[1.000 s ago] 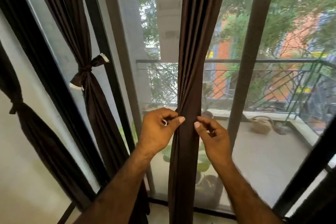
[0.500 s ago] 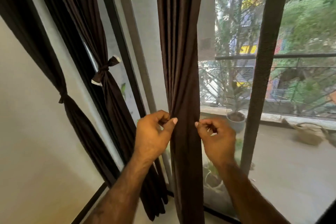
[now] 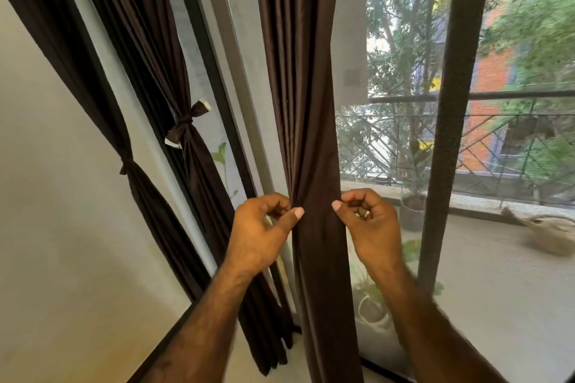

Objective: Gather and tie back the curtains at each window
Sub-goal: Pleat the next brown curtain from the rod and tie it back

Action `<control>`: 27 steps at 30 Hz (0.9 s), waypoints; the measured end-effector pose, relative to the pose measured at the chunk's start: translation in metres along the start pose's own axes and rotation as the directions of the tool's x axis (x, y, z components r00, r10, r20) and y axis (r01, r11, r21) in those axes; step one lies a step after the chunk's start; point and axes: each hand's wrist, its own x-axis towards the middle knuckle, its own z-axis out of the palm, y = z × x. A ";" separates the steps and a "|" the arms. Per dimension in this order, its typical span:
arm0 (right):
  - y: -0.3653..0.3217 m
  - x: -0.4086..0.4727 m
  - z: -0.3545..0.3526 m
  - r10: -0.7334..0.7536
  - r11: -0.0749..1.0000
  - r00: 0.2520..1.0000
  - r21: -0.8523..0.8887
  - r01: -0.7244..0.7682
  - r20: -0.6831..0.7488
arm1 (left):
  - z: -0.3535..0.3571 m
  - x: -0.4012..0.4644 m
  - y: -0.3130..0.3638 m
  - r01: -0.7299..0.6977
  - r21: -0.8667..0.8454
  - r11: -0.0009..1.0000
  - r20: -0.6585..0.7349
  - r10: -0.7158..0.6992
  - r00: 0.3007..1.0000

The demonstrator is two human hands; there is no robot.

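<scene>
A dark brown curtain hangs gathered into a narrow bunch at the middle of the window. My left hand pinches its left edge with thumb and curled fingers. My right hand pinches its right edge at the same height. What the fingers hold behind the fabric is hidden. Further left, a second brown curtain is bound with a knotted tie-back. A third curtain at the far left is also knotted.
A dark window frame post stands right of my hands. Behind the mesh lies a balcony floor with a potted plant, a railing and trees. A pale wall fills the left.
The view has swung left and closer, so the middle curtain sits a little further right in frame. Both hands keep their pinch on the curtain at the same height.
</scene>
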 end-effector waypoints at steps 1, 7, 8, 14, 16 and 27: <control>0.002 -0.004 0.000 -0.010 1.000 1.000 -0.006 0.010 -0.017 | 0.002 0.000 0.001 -0.003 0.003 1.000 0.004 0.003 1.000; 0.001 -0.016 -0.004 -0.242 0.944 0.966 -0.253 0.214 -0.087 | 0.008 -0.003 0.005 0.012 0.003 1.000 0.002 -0.012 1.000; 0.002 -0.016 -0.006 -0.344 0.883 0.934 -0.369 0.290 -0.091 | 0.009 -0.004 0.006 0.018 0.013 1.000 -0.004 -0.018 1.000; 0.004 -0.043 0.001 -0.650 0.551 0.752 -0.616 0.563 0.106 | 0.022 -0.008 0.013 0.016 0.076 0.997 -0.100 -0.009 0.995; 0.005 -0.052 0.004 -0.645 0.582 0.756 -0.569 0.581 0.113 | 0.023 -0.009 0.014 0.009 0.086 0.996 -0.108 0.000 0.994; 0.018 -0.044 0.006 -0.621 0.654 0.783 -0.562 0.506 -0.017 | 0.023 -0.011 0.020 -0.019 0.107 0.994 -0.099 0.029 0.995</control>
